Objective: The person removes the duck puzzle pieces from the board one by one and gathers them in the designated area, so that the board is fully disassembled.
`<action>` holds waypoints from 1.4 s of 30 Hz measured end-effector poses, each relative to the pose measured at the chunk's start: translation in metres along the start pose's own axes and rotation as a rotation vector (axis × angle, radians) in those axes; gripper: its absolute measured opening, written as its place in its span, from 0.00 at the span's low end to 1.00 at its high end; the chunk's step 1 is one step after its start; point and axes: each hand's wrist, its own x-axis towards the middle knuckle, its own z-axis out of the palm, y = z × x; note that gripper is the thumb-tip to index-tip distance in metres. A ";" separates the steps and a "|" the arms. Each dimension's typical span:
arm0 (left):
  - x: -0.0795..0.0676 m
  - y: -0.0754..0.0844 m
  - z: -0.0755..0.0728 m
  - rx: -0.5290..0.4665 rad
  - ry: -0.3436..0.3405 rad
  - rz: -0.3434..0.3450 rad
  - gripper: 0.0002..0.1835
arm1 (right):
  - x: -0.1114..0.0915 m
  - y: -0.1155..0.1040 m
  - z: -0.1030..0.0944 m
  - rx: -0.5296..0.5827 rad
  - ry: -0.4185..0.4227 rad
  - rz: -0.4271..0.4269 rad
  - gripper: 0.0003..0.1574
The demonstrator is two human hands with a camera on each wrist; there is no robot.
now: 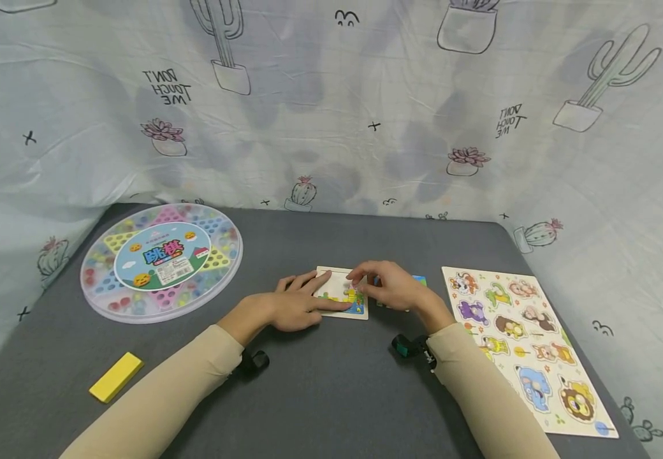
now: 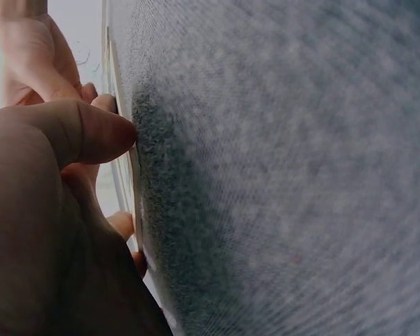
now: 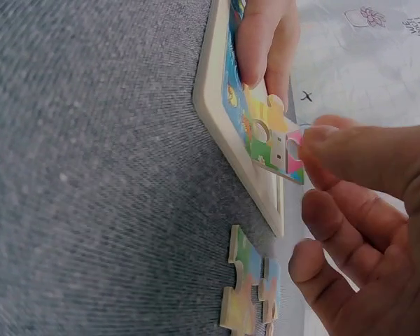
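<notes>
The right grip [image 1: 391, 287] is nearly closed, thumb and finger pinching the edge of a puzzle piece [image 3: 285, 150] just beyond their tips, at the wooden tray [image 3: 208, 85]. The left grip [image 1: 294, 307], fingers outstretched over the tray and pinching nothing, should steady it. Best to line up tabs and notches, then press flat without forcing, clear of the loose pieces [image 3: 241, 280] on the counter [image 1: 331, 395] beside the right grip.

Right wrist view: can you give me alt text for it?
The right hand pinches a colourful puzzle piece over a wooden tray that the left hand touches. Other loose pieces lie beside the tray on the grey tabletop.
</notes>
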 end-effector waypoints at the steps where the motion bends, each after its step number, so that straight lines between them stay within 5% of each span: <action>1: 0.000 0.000 0.000 0.003 0.000 0.000 0.29 | 0.000 0.001 0.000 0.005 0.003 -0.007 0.17; 16: -0.001 0.001 0.000 0.007 -0.004 -0.010 0.29 | -0.001 0.005 0.004 0.007 0.010 -0.016 0.14; 30: 0.000 0.000 0.001 -0.044 0.010 0.008 0.31 | -0.002 0.006 0.003 0.043 0.102 -0.069 0.14; 42: -0.001 -0.001 0.000 -0.042 0.006 0.018 0.31 | -0.015 0.007 -0.009 0.120 0.082 -0.014 0.16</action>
